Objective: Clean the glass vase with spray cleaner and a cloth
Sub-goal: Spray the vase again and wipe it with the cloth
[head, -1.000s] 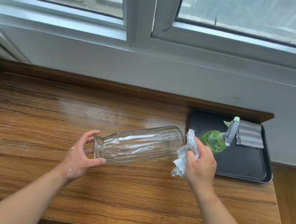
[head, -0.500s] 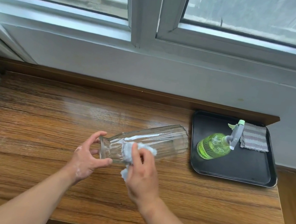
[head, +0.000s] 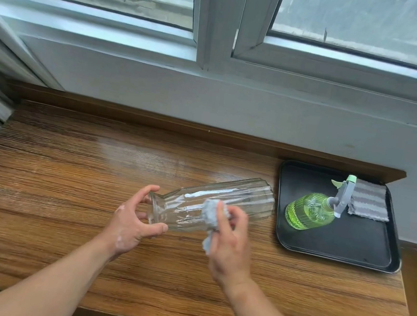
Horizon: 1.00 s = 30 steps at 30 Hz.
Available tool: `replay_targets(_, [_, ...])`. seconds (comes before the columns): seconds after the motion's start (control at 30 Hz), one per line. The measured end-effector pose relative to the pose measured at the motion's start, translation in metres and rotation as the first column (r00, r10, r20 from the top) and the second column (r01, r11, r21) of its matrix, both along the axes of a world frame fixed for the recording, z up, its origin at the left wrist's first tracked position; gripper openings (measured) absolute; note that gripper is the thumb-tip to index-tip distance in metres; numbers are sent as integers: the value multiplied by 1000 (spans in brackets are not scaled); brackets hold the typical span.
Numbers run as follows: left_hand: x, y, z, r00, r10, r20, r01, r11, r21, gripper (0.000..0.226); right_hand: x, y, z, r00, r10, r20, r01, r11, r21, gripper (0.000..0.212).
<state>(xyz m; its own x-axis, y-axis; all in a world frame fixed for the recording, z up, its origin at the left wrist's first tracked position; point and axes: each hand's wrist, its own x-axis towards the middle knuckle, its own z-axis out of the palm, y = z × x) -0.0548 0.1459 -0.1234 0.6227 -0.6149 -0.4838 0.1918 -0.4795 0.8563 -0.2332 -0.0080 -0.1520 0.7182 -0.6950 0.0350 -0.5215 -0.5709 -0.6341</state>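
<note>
A clear ribbed glass vase (head: 244, 199) is held on its side above the wooden table (head: 60, 189), mouth toward the left, with white foam streaks along it. My left hand (head: 134, 220) grips the vase at its neck and rim. My right hand (head: 229, 243) presses a crumpled pale blue cloth (head: 210, 214) against the middle of the vase's body. A green spray bottle (head: 311, 211) with a grey trigger head lies on its side in the black tray (head: 337, 249) at the right.
A folded grey striped cloth (head: 370, 201) lies in the tray's far right corner. A wall and window frame rise behind the table's raised back edge (head: 154, 116). The table's right edge ends just past the tray.
My right hand with the cloth swept from the vase's base leftward to near its neck, then moved back a little toward the middle. The left hand has kept its grip on the neck.
</note>
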Motion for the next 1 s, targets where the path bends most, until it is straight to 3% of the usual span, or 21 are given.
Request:
replay_targets(0.13, [-2, 2, -5, 1000, 17, -19, -17, 1000, -19, 91, 22, 49, 1, 964, 262, 51, -256, 962, -97, 51])
replay_targets(0.27, [0, 3, -4, 998, -1, -60, -1, 999, -33, 96, 23, 49, 4, 936, 351, 36, -346, 933, -96, 50])
replay_targets(0.33, [2, 4, -2, 997, -17, -78, 13, 999, -41, 99, 18, 41, 8, 932, 347, 104, -353, 934, 52, 49])
replay_targets(0.4, [2, 5, 2, 996, -63, -57, 62, 998, -23, 103, 12, 30, 25, 954, 244, 174, -289, 901, 323, 41])
replay_targets(0.43, [3, 5, 4, 995, -85, -50, 84, 996, -8, 107, 8, 23, 36, 971, 134, 197, -217, 839, 500, 39])
replay_targets(0.5, [4, 5, 7, 993, -102, -52, 102, 995, 6, 112, -1, 7, 55, 966, -155, 207, -84, 570, 817, 45])
replay_targets(0.57, [4, 5, 8, 993, -104, -57, 104, 995, 10, 114, -9, -7, 64, 907, -372, 199, -97, 276, 956, 45])
replay_targets(0.6, [4, 5, 8, 993, -100, -61, 101, 995, 10, 115, -9, -11, 66, 884, -425, 193, -120, 192, 974, 42])
replay_targets(0.63, [4, 5, 8, 993, -97, -64, 98, 995, 9, 114, -6, -14, 69, 874, -446, 194, -133, 166, 977, 39])
replay_targets(0.7, [4, 5, 8, 993, -91, -70, 92, 996, 10, 112, 2, -16, 66, 880, -426, 211, -100, 268, 958, 33])
replay_targets(0.73, [4, 6, 8, 994, -91, -66, 92, 996, 12, 111, 5, -16, 61, 902, -378, 211, -33, 426, 904, 32])
replay_targets(0.8, [4, 5, 9, 994, -92, -49, 93, 996, 16, 109, 8, -19, 47, 944, -302, 133, 161, 773, 614, 39])
replay_targets(0.83, [4, 5, 9, 995, -92, -39, 93, 996, 16, 107, 7, -20, 41, 948, -305, 93, 234, 862, 450, 44])
replay_targets(0.9, [4, 3, 9, 996, -90, -25, 90, 996, 19, 104, 5, -21, 34, 946, -313, 81, 283, 924, 257, 46])
replay_targets(1.0, [4, 2, 9, 995, -97, -9, 98, 995, 27, 101, 3, -13, 25, 982, -187, 39, 187, 982, 23, 46])
